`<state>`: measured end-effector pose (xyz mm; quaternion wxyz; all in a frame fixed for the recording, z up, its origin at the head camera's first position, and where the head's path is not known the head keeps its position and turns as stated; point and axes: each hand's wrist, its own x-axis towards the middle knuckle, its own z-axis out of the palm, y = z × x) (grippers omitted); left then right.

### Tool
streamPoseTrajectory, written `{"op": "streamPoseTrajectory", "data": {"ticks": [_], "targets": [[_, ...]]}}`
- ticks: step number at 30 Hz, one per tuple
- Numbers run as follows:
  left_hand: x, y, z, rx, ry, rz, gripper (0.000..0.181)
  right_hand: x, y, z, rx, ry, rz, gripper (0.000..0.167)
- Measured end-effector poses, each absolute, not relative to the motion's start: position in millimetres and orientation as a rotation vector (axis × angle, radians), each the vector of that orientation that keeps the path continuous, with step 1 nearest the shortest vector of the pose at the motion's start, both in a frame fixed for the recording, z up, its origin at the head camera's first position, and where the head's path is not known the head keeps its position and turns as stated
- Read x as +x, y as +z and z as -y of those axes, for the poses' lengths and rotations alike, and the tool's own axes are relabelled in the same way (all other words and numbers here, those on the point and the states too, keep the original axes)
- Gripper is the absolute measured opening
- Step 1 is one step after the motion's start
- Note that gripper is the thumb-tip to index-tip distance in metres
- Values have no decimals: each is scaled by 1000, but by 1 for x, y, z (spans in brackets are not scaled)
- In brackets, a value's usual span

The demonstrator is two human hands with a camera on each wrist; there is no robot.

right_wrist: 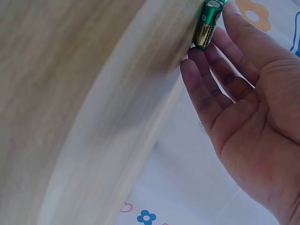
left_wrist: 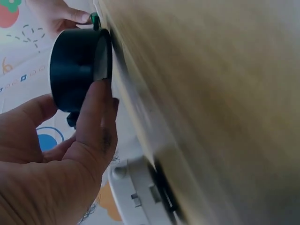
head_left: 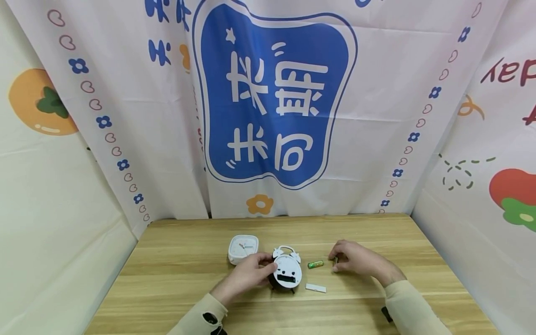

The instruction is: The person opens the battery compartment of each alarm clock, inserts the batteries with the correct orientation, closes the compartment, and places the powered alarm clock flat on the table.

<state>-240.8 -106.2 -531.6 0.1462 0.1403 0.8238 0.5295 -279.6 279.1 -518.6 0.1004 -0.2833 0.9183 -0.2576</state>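
My left hand (head_left: 251, 270) grips the side of a twin-bell alarm clock (head_left: 288, 266), thumb on its rim. The clock's round white side, with a dark rectangular slot, faces up; in the left wrist view its black body (left_wrist: 75, 70) is tilted over the tabletop. My right hand (head_left: 358, 260) pinches a green and gold battery (right_wrist: 206, 26) between thumb and fingers, close to the wood. A second battery (head_left: 316, 264) lies between the clock and my right hand. Just below it is a small white strip (head_left: 316, 288), like a battery cover.
A white square clock (head_left: 243, 247) stands behind my left hand, its side (left_wrist: 138, 192) showing in the left wrist view. The wooden table (head_left: 176, 270) ends at a printed cloth backdrop (head_left: 335, 195), with more cloth on both sides.
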Motion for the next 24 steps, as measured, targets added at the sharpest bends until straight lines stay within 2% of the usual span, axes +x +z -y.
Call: {"op": "streamPoseTrajectory", "data": {"ticks": [4,9,13,18,24], "targets": [[-253,-550,113,590,1383,-2466,46,-280,-518,-279,-836,-755,-2713,26],[-265,-569,115,616,1303,-2520,41,-279,-518,-280,-841,-754,-2702,23],[-257,-552,112,624,1267,-2587,36,-279,-518,-280,-835,-752,-2702,21],[-238,-518,106,550,1230,-2646,42,-278,-518,-280,-852,-739,-2710,21],[-234,-509,102,539,1089,-2759,44,-277,-519,-280,-856,-740,-2713,21]]}}
